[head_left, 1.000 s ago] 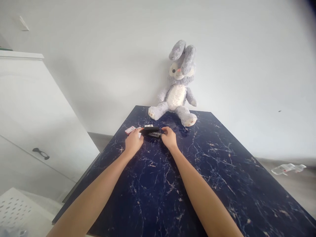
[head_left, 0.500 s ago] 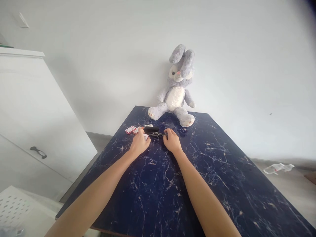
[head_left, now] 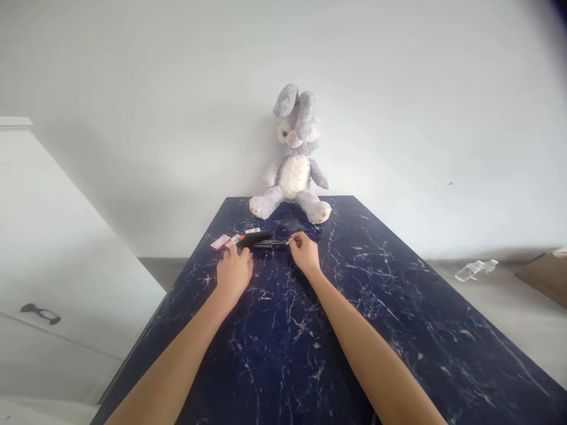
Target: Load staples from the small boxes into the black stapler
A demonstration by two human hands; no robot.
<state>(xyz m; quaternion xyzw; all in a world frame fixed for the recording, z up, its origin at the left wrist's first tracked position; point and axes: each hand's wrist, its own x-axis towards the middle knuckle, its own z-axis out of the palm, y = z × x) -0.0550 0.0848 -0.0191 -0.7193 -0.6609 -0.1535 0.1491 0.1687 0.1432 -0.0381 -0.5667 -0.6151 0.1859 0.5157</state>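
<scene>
My left hand (head_left: pixel 234 271) rests on the table with its fingers curled down over a small pale box (head_left: pixel 250 255), mostly hidden under them. Just beyond lie two small red-and-white boxes (head_left: pixel 220 242), (head_left: pixel 232 241) and another white one (head_left: pixel 253 231). A thick black marker-like item (head_left: pixel 257 237) with an orange end lies against them. In front of it are slim black pen-like items (head_left: pixel 271 243) with shiny parts. My right hand (head_left: pixel 305 251) is closed, thumb and forefinger pinched at their right end; the exact item between the fingertips is too small to make out.
A grey plush rabbit (head_left: pixel 293 171) sits at the far edge of the dark blue marbled table (head_left: pixel 283 354), against the wall. To the left stands a white cabinet (head_left: pixel 66 236) with a dark handle. Clear plastic bottles (head_left: pixel 473 270) and a cardboard box (head_left: pixel 544 276) are on the floor at right.
The view has turned right, so the rabbit and cabinet sit further left. My left hand has drawn apart from my right, its fingers now lower over the box. My right hand stays by the pen-like items.
</scene>
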